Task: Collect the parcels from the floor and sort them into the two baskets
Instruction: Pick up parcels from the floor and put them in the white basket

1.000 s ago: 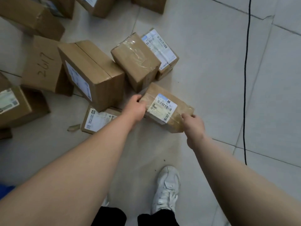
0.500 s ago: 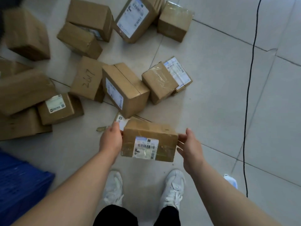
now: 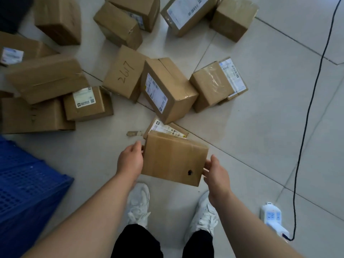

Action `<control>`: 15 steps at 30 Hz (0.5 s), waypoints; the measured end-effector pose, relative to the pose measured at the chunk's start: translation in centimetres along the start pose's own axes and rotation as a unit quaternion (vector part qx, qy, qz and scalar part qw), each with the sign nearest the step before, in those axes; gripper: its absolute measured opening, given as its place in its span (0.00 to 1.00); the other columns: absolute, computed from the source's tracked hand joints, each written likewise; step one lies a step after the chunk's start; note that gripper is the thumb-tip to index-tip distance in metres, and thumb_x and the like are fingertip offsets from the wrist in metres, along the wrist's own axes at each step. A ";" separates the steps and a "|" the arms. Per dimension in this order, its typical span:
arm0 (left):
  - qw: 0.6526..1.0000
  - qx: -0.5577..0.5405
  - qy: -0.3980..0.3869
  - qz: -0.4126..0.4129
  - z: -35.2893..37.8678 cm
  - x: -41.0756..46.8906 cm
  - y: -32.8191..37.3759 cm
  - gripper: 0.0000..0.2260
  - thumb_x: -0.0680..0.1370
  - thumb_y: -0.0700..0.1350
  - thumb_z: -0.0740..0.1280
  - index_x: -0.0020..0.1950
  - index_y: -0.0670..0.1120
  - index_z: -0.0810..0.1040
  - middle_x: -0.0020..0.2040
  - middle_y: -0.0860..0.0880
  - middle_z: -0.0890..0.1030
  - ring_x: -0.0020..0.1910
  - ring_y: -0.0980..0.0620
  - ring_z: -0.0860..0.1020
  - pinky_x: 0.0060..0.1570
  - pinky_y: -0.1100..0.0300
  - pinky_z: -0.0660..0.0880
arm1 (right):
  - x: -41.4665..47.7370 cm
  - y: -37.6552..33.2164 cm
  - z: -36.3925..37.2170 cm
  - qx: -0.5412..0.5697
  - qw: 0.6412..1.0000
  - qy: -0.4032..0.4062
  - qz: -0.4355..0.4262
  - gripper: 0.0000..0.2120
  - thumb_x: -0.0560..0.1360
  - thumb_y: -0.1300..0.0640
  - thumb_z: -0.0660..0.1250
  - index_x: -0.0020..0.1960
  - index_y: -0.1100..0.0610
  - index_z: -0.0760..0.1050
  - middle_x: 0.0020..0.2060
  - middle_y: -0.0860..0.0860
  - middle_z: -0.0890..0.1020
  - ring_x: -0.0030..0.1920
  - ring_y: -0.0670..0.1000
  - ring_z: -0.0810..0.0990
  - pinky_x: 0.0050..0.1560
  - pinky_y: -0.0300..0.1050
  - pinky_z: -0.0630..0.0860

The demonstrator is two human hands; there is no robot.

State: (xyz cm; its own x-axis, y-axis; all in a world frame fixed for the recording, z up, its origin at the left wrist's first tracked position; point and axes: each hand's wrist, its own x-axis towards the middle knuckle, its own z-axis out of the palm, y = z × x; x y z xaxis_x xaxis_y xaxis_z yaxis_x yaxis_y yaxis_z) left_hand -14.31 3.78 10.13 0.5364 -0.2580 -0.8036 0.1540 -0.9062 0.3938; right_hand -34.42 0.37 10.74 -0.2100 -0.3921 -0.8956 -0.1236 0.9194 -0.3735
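Head cam is looking straight down at both bare forearms reaching out in front of the person. Left hand (image 3: 130, 161) is pressed flat against the left side of a small cardboard box (image 3: 175, 158), fingers curled round its far edge, and the right hand (image 3: 216, 173) cups the lower right corner with the thumb up on the side. So the box is pinched between the two palms, lifted clear of the floor (image 3: 260, 112), sitting above the white sneakers (image 3: 138, 203). Plain brown face is up, with a little dark hole (image 3: 190, 172) near the bottom right corner.

Just behind it on the floor lies a flat parcel (image 3: 163, 128) with a white label, partly hidden by the held box. Further out there's a whole scatter of brown boxes, including one with "2617" scrawled on it (image 3: 123, 73). Blue plastic basket (image 3: 28, 183) sits at the left edge of the floor. On the right, a white power strip (image 3: 272, 217) and a black cable (image 3: 312, 101) running up the tiles.
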 end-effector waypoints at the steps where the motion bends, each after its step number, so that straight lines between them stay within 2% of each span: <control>1: 1.000 -0.007 -0.003 -0.004 -0.3 0.4 -0.2 0.21 0.71 0.59 0.57 0.45 0.46 0.81 0.48 0.45 0.83 0.50 0.42 0.80 0.56 0.43 0.77 | -0.1 0.0 0.1 0.002 1.000 -0.004 0.001 0.21 0.82 0.51 0.53 0.42 0.59 0.80 0.45 0.53 0.84 0.47 0.49 0.81 0.49 0.45 0.71; 3: 1.000 -0.011 -0.009 -0.007 -0.9 1.0 -0.6 0.17 0.71 0.58 0.57 0.42 0.48 0.78 0.49 0.45 0.82 0.51 0.42 0.80 0.57 0.41 0.76 | 0.0 0.0 0.4 0.010 1.000 0.005 -0.002 0.21 0.82 0.51 0.54 0.39 0.58 0.80 0.41 0.49 0.84 0.48 0.50 0.81 0.54 0.46 0.70; 6: 1.000 -0.004 -0.010 -0.008 -1.5 1.7 -0.3 0.16 0.71 0.59 0.56 0.42 0.49 0.76 0.50 0.45 0.81 0.52 0.42 0.79 0.58 0.41 0.76 | 0.2 -0.3 1.2 0.033 0.999 0.028 0.014 0.23 0.81 0.52 0.57 0.34 0.60 0.78 0.32 0.50 0.81 0.38 0.50 0.78 0.52 0.47 0.69; 8: 1.000 -0.003 -0.013 -0.001 -1.5 2.0 0.2 0.18 0.69 0.60 0.56 0.43 0.48 0.77 0.49 0.45 0.81 0.52 0.42 0.79 0.58 0.40 0.76 | 0.4 -0.3 1.7 0.028 0.999 0.035 0.009 0.22 0.81 0.52 0.57 0.37 0.65 0.77 0.33 0.55 0.79 0.36 0.50 0.76 0.48 0.47 0.69; 10: 1.000 0.003 -0.019 0.021 -1.4 2.3 1.0 0.18 0.72 0.60 0.57 0.43 0.48 0.78 0.48 0.46 0.82 0.51 0.43 0.79 0.57 0.42 0.76 | 0.7 -0.4 2.1 0.020 0.999 0.037 0.005 0.22 0.80 0.50 0.58 0.42 0.69 0.75 0.37 0.61 0.78 0.38 0.52 0.76 0.45 0.47 0.69; 12: 0.999 0.018 -0.017 0.046 -1.4 2.7 1.9 0.21 0.75 0.63 0.57 0.44 0.48 0.79 0.47 0.46 0.82 0.50 0.45 0.79 0.55 0.45 0.76 | 0.9 -0.7 2.2 0.020 0.999 0.034 0.021 0.21 0.78 0.46 0.60 0.41 0.63 0.77 0.39 0.58 0.80 0.39 0.53 0.76 0.44 0.47 0.70; 15: 0.996 0.048 0.015 0.072 -1.6 3.4 2.9 0.31 0.79 0.66 0.52 0.46 0.39 0.79 0.45 0.44 0.81 0.47 0.46 0.79 0.51 0.50 0.73 | 1.3 -1.1 2.0 0.049 0.997 0.023 0.053 0.23 0.77 0.42 0.62 0.39 0.62 0.77 0.36 0.57 0.78 0.35 0.54 0.72 0.48 0.49 0.71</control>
State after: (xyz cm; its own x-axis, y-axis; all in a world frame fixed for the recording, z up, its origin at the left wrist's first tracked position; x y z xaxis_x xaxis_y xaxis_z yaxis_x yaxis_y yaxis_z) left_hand -10.67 0.82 9.26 0.5722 -0.3792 -0.7272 -0.0066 -0.8888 0.4583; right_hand -32.65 -1.12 9.53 -0.2615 -0.2911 -0.9202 -0.0029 0.9537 -0.3009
